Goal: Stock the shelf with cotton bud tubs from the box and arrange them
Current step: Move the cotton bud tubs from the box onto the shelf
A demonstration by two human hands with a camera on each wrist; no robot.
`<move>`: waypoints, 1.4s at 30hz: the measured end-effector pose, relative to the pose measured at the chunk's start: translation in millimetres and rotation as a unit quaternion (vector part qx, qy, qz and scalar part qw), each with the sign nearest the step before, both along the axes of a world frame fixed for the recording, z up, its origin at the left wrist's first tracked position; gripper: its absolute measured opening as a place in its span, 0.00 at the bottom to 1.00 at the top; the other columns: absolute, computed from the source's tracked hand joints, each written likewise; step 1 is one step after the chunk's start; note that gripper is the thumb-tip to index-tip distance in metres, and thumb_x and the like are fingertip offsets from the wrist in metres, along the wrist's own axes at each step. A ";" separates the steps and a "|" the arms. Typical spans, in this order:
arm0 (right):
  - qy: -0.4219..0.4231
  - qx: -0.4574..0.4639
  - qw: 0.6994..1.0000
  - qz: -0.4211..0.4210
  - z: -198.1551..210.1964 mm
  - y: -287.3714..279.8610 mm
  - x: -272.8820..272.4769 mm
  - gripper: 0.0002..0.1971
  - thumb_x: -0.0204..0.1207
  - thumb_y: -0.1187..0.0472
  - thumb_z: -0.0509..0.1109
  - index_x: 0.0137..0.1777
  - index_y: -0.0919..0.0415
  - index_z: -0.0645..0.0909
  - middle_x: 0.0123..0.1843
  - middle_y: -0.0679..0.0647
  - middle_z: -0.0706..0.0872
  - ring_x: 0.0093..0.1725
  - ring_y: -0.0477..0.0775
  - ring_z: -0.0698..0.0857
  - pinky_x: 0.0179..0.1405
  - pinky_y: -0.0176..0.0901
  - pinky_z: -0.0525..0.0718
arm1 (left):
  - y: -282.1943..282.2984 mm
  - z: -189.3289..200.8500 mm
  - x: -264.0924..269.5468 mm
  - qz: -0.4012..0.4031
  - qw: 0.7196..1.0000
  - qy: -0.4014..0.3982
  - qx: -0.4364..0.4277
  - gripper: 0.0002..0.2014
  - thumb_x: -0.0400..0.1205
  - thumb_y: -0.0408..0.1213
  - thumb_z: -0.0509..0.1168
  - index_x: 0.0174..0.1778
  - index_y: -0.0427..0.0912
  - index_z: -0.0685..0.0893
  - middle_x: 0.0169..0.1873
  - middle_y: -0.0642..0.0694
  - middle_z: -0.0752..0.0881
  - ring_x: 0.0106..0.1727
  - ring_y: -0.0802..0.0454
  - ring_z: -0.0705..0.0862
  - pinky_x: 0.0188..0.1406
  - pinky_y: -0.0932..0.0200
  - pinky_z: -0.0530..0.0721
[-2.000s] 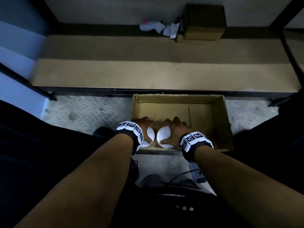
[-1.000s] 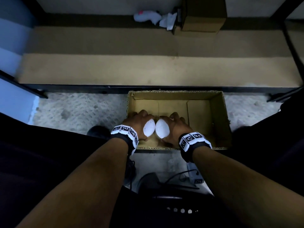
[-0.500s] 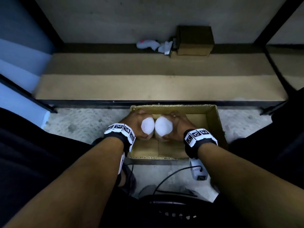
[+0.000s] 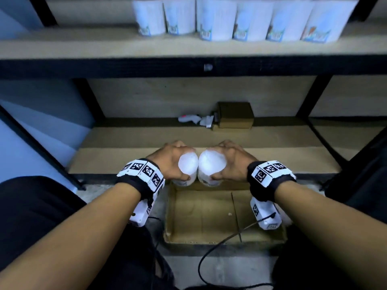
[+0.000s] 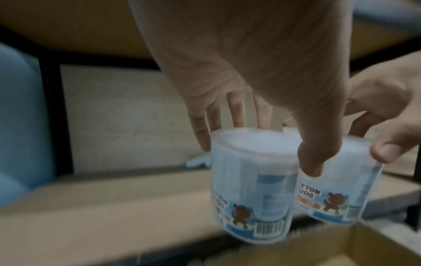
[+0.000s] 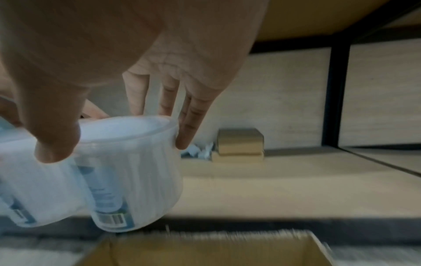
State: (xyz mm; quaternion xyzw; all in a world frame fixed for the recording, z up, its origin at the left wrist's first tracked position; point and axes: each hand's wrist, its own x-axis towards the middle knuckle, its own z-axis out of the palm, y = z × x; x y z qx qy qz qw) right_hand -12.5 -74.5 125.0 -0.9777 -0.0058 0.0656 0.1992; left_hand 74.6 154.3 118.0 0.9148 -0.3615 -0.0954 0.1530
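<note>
My left hand [image 4: 170, 162] grips one clear cotton bud tub [image 4: 187, 164] by its lid, thumb on the near side and fingers on the far side [image 5: 252, 183]. My right hand [image 4: 229, 162] grips a second tub [image 4: 212, 163] the same way [image 6: 134, 172]. Both tubs are upright, side by side and touching, in the air above the far edge of the open cardboard box [image 4: 209, 216], in front of the low shelf board [image 4: 125, 162]. No tubs show inside the box. Several tubs [image 4: 236, 17] stand in a row on the upper shelf.
A small brown carton [image 4: 234, 115] and white crumpled packaging [image 4: 194, 119] lie at the back of the low shelf. A black metal beam [image 4: 125, 68] fronts the upper shelf. Black uprights [image 4: 307, 97] frame the bay. A black cable [image 4: 219, 248] trails over the box's near edge.
Both hands have lifted the two tubs out of the box and carried them up and forward over its far edge. My view has tilted up, showing the upper shelf.
</note>
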 end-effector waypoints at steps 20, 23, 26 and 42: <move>-0.270 0.088 0.959 0.017 220.0 26.5 30.1 0.29 0.56 0.25 0.75 0.55 0.37 0.83 0.63 0.41 0.81 0.62 0.45 0.79 0.65 0.44 0.78 | 54.2 269.7 22.2 -0.027 0.977 -0.211 -0.007 0.36 0.66 0.68 0.66 0.73 0.63 0.77 0.70 0.60 0.78 0.69 0.59 0.76 0.72 0.58 0.73; -0.295 0.100 0.950 0.014 243.8 31.9 44.0 0.27 0.57 0.26 0.75 0.53 0.38 0.84 0.62 0.40 0.83 0.59 0.45 0.80 0.61 0.42 0.79 | 59.3 297.7 31.8 -0.022 0.978 -0.208 -0.024 0.31 0.72 0.59 0.73 0.73 0.63 0.77 0.70 0.61 0.78 0.69 0.61 0.75 0.70 0.63 0.71; -0.309 0.102 0.946 0.012 263.9 36.9 56.4 0.25 0.60 0.28 0.76 0.52 0.40 0.86 0.59 0.41 0.85 0.58 0.45 0.81 0.57 0.40 0.78 | 61.7 316.9 45.8 -0.013 0.977 -0.211 -0.023 0.30 0.74 0.55 0.74 0.74 0.62 0.77 0.72 0.60 0.77 0.72 0.60 0.74 0.71 0.66 0.68; -0.329 0.074 0.941 -0.021 271.9 41.1 112.2 0.21 0.64 0.33 0.77 0.52 0.44 0.85 0.64 0.49 0.82 0.69 0.49 0.76 0.60 0.37 0.70 | 48.7 318.6 106.8 0.056 0.982 -0.173 -0.054 0.34 0.62 0.70 0.67 0.66 0.70 0.80 0.68 0.67 0.81 0.67 0.57 0.80 0.71 0.51 0.78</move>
